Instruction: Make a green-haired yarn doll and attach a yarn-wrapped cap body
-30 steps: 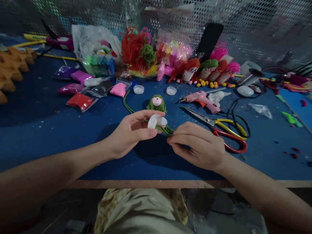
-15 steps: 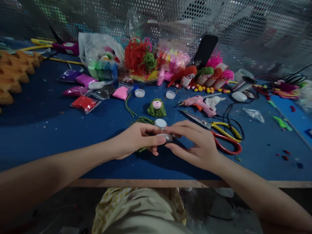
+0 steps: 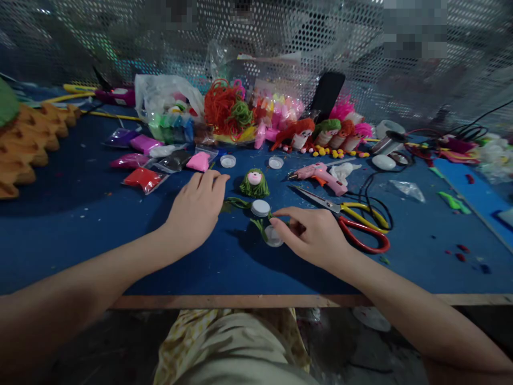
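My left hand (image 3: 196, 211) is open, its fingers stretched over the table just below a bag of pink clay (image 3: 199, 160). My right hand (image 3: 316, 232) pinches green yarn (image 3: 259, 226) between thumb and forefinger. Under those fingertips lies a small clear round case (image 3: 274, 237). A white round lid (image 3: 261, 208) sits right behind it, with more green yarn (image 3: 236, 202) to its left. Farther back rests a doll's head (image 3: 255, 182) with a pale pink face and green yarn hair.
Open scissors (image 3: 340, 207) and a pink glue gun (image 3: 318, 175) lie to the right. Finished yarn-haired dolls (image 3: 302, 138) line the back, beside red yarn (image 3: 222, 107). Clay packets (image 3: 145, 181) sit at left, near an orange egg tray (image 3: 38, 133).
My left hand has let go of the round case and moved left and away from me. The case now lies on the table, and my right fingers have closed on green yarn.
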Motion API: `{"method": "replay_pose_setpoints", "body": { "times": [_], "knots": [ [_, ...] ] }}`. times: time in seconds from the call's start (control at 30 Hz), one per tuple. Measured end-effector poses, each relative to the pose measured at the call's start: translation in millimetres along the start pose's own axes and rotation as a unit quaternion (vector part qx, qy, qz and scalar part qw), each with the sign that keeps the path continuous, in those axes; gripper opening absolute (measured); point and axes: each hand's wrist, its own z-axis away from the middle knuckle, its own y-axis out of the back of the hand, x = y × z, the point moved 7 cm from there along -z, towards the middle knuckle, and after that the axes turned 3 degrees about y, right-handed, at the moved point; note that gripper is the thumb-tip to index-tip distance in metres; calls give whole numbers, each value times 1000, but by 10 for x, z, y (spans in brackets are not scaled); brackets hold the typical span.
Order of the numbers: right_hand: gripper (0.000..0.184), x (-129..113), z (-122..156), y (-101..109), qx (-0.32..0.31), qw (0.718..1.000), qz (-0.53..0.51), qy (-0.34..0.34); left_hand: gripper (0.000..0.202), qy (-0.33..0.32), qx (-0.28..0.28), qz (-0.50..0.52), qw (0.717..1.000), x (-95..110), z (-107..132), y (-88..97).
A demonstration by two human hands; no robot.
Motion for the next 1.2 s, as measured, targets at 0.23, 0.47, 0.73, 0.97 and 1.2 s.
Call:
{"method": "replay_pose_setpoints", "body": {
  "times": [0.23, 0.47, 0.73, 0.97, 1.2],
  "knots": [
    [48, 2, -23, 27, 8, 999, -28, 18, 41, 0, -31, -79, 996, -137, -77, -56],
    [47, -19, -37, 152, 82, 995, -44, 22, 28, 38, 40, 94, 994, -204, -84, 14],
    [11, -129, 28, 185, 129, 968, -213, 23, 16, 59, -66, 526, 846, 225, 182, -1],
    [5, -176, 73, 85, 88, 948, -303, -22, 6, 58, -108, 596, 793, 393, 259, -114],
    [6, -136, 85, 35, 74, 939, -329, -64, 9, 65, -117, 612, 779, 379, 251, -137]
  ]
}}
